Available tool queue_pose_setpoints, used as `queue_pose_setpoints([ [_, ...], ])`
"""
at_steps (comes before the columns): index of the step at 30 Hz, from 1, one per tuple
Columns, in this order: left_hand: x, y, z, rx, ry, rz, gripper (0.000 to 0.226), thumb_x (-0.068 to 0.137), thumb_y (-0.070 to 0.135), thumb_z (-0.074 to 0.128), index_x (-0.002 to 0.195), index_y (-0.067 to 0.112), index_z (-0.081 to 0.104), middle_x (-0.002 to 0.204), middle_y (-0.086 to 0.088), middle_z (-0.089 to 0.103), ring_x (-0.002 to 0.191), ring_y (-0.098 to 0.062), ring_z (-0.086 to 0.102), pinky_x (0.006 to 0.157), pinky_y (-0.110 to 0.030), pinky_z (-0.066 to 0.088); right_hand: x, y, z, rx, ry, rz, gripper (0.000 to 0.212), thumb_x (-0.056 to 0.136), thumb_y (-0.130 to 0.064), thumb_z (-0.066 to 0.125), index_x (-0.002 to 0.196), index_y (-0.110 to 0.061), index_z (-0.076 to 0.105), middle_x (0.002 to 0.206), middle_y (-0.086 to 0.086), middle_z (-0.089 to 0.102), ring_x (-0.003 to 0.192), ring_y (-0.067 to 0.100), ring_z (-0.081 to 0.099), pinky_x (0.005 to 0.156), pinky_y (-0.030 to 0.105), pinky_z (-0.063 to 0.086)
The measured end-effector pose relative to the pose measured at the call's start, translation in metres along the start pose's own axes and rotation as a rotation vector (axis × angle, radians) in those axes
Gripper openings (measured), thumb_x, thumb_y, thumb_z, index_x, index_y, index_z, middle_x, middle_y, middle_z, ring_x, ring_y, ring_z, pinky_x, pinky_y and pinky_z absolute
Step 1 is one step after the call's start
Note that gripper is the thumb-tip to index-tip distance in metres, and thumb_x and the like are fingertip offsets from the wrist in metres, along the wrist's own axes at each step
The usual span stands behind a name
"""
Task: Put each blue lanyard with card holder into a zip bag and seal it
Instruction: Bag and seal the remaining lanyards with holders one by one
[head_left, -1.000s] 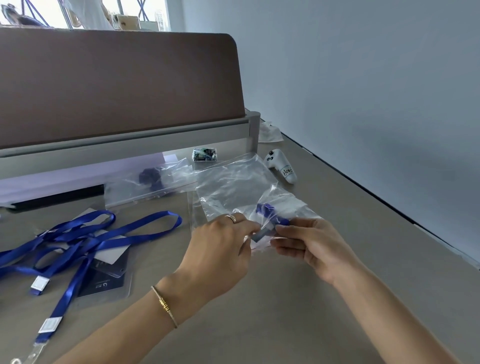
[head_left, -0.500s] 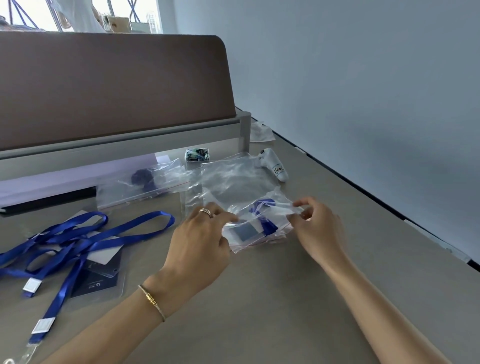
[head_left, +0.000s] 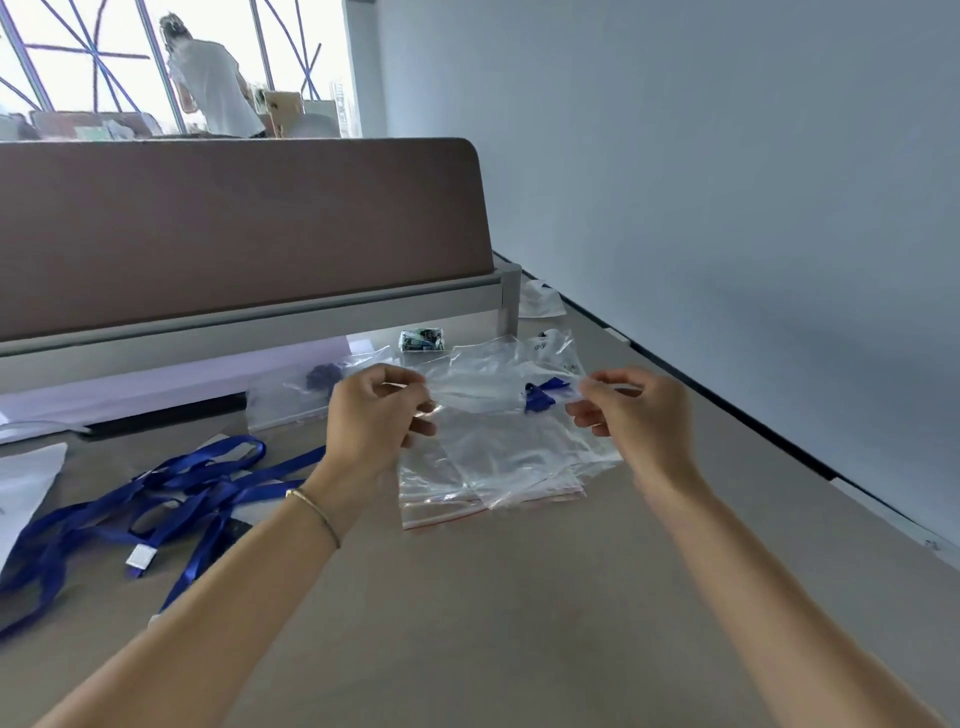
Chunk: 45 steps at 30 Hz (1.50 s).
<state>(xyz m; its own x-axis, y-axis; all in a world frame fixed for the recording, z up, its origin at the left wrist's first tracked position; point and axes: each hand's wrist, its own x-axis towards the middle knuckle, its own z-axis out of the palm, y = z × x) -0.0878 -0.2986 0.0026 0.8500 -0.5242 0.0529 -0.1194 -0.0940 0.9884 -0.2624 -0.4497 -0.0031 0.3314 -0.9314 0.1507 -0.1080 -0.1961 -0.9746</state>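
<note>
I hold a clear zip bag (head_left: 493, 387) lifted above the table by its two top corners. My left hand (head_left: 376, 413) pinches the left corner and my right hand (head_left: 631, 410) pinches the right one. A folded blue lanyard (head_left: 540, 395) shows through the plastic near my right hand. Under it a stack of empty zip bags (head_left: 488, 483) with red seal lines lies flat. Several loose blue lanyards with card holders (head_left: 171, 493) are tangled at the left. Another filled zip bag (head_left: 306, 384) lies by the partition.
A brown desk partition (head_left: 234, 228) with a grey rail closes off the back. A small printed packet (head_left: 421, 340) and a white paper (head_left: 540, 299) sit near its end. White sheets (head_left: 21, 493) lie far left. A wall runs along the right. A person stands by the far window.
The bag with the lanyard rose off the stack. My hands moved apart from its middle to its two top corners, stretching the opening between them. The camera tilted up.
</note>
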Motion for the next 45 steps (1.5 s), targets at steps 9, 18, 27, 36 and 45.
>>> queue_pose_setpoints([
  [9,-0.009,0.032,-0.024,-0.03,0.007,-0.016,0.011,0.09,0.015,0.063,0.096,0.008,0.069,0.074,-0.001,0.077,0.056,-0.017,0.069,0.05,-0.023,0.042,-0.003,-0.036,0.011,-0.072,-0.021,-0.04,0.008,0.081,-0.011,0.074,0.073,-0.012,0.074,0.06,0.005,0.074,0.061,0.024,0.074,0.071,0.042,0.062],
  [18,-0.025,0.066,-0.047,-0.17,0.037,0.107,0.011,0.093,0.014,0.064,0.101,0.006,0.068,0.083,-0.004,0.078,0.068,-0.019,0.074,0.052,-0.023,0.046,-0.014,-0.077,0.009,0.047,0.021,-0.167,0.013,0.085,-0.012,0.065,0.076,-0.014,0.073,0.066,0.001,0.076,0.068,0.026,0.075,0.069,0.037,0.059],
  [27,-0.059,0.12,-0.066,-0.293,0.108,0.286,0.009,0.09,0.013,0.068,0.097,0.012,0.075,0.083,-0.003,0.078,0.07,-0.019,0.076,0.05,-0.019,0.052,-0.039,-0.128,-0.006,0.24,0.032,-0.315,0.011,0.086,-0.007,0.064,0.083,-0.01,0.074,0.071,0.004,0.077,0.067,0.024,0.076,0.063,0.031,0.057],
  [36,-0.09,0.144,-0.083,-0.343,0.064,0.346,0.016,0.088,0.022,0.068,0.097,0.011,0.074,0.086,-0.006,0.078,0.075,-0.024,0.076,0.054,-0.024,0.05,-0.059,-0.16,-0.021,0.39,0.058,-0.372,0.023,0.086,-0.016,0.055,0.08,-0.003,0.073,0.071,0.011,0.076,0.066,0.03,0.075,0.06,0.032,0.058],
  [45,-0.064,0.067,-0.061,-0.161,-0.13,0.145,0.042,0.097,0.021,0.059,0.138,0.013,0.053,0.109,-0.009,0.074,0.098,-0.023,0.073,0.084,-0.04,0.061,-0.043,-0.071,0.007,0.214,-0.149,-0.152,0.032,0.087,-0.013,0.063,0.119,-0.018,0.065,0.103,0.014,0.075,0.089,0.027,0.075,0.086,0.04,0.061],
])
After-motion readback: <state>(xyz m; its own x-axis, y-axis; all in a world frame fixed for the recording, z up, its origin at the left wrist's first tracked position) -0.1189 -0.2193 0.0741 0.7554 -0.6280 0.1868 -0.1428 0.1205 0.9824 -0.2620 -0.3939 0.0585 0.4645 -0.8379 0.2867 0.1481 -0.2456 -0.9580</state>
